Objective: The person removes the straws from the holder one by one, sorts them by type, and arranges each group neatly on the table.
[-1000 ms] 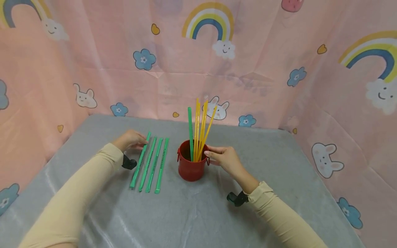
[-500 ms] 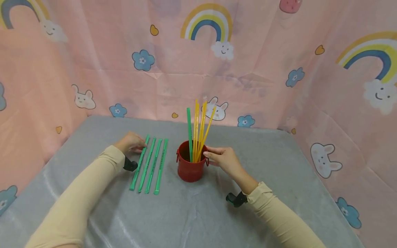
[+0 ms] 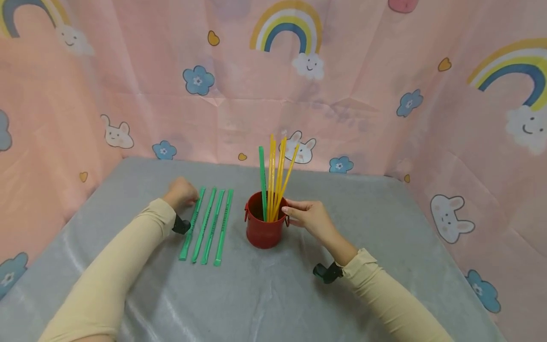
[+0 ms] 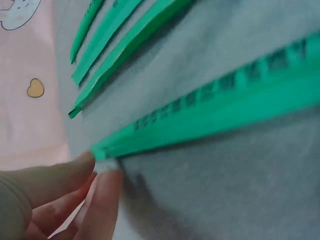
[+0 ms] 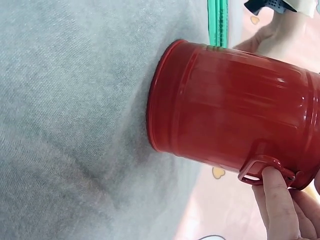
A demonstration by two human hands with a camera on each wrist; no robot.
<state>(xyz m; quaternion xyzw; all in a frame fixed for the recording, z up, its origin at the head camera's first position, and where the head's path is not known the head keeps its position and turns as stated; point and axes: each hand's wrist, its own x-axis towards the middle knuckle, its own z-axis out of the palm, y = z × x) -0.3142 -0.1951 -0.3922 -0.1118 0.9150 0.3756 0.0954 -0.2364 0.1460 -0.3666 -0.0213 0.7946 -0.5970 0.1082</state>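
My left hand (image 3: 181, 191) is at the far end of the leftmost green wrapped straw (image 3: 191, 228), which lies on the grey cloth. In the left wrist view, the thumb and index fingertip pinch that straw's tip. My right hand (image 3: 308, 217) grips the red bucket (image 3: 264, 235) at its right side, thumb by the rim and a finger on the small side handle (image 5: 260, 165). The bucket stands upright. One green straw (image 3: 262, 178) and several yellow straws (image 3: 279, 178) lean in it, their lower ends hidden.
More green straws (image 3: 220, 232) lie side by side between the left hand and the bucket. Grey cloth (image 3: 239, 294) covers the table. A pink printed curtain (image 3: 171, 114) rises behind and at both sides.
The leftmost straw's far end has come down and slightly left, with the left hand turning over it. The right hand and bucket have stayed in place.
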